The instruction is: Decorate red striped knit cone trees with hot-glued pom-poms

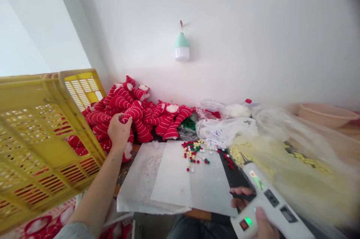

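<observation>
The left hand (pixel 119 131) has its thumb and fingers closed on one red, white-striped cloth piece (pixel 134 111) in the pile (pixel 119 98), left of the paper. The pieces are soft, plump tubes, several showing fluffy white stuffing (pixel 172 108) at open ends; they overlap too much to count. The right hand (pixel 263 224) grips one hard white gun (pixel 270 197) at the near right, its slim pointed tip aimed up and left, with green lights and a red switch glowing.

Between the hands lie at least two overlapping sheets of smooth white paper (pixel 174 179), the left one wrinkled and flecked with red. On their far part sit dozens of small, fuzzy round pompoms (pixel 194 151) in red, green, yellow and white, too crowded for an exact count.

Beyond and to the right are several thin, crinkled plastic bags (pixel 264 145), one holding yellow pompoms; the folds blur the contents and the number of bags. One smooth, round peach basin (pixel 324 114) stands partly behind them. One yellow slatted plastic crate (pixel 50 134), cut off at the left edge, has more red cloth behind its slots. One mint-and-white lamp (pixel 182 48) hangs on the plain wall (pixel 239 36). The gun's lower end leaves the view, and part of the right hand is hidden.
</observation>
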Tool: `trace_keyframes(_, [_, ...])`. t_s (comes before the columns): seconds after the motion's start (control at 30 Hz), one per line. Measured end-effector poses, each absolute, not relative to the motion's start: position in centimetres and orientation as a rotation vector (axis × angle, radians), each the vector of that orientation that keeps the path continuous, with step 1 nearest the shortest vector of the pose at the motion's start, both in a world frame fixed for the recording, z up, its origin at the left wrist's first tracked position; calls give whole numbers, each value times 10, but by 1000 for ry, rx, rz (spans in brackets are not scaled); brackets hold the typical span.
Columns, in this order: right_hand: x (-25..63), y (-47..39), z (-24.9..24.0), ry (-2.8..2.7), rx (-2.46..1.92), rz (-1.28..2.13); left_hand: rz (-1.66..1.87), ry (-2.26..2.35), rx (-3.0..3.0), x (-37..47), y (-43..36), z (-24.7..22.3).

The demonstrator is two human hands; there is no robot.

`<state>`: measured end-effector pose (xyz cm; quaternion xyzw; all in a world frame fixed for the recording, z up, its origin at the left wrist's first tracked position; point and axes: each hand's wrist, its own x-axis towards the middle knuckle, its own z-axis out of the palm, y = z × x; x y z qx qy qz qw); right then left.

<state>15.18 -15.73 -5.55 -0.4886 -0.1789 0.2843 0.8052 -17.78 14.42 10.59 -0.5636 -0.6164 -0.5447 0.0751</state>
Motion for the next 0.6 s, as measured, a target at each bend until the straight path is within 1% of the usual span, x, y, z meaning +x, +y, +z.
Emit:
trace_keyframes(0.17, [128,-151,-35,-430,-1049,686,-1613,-1965,-1888,-168,103,155])
trace_keyframes(0.3, [112,-148,-20,-409,-1005,742,-1639,-1828,-2339,-143,69,178])
trace_keyframes(0.4, [104,-140,-14,-521,-992,792,-1848,-1812,-2635,-120,58,176])
trace_keyframes(0.5, [96,-127,-9,-568,-984,797,-2048,-1771,-2890,-92,58,158])
trace_keyframes(0.6, [89,-110,-2,-551,-1004,822,-2100,-1679,-3151,-63,57,134])
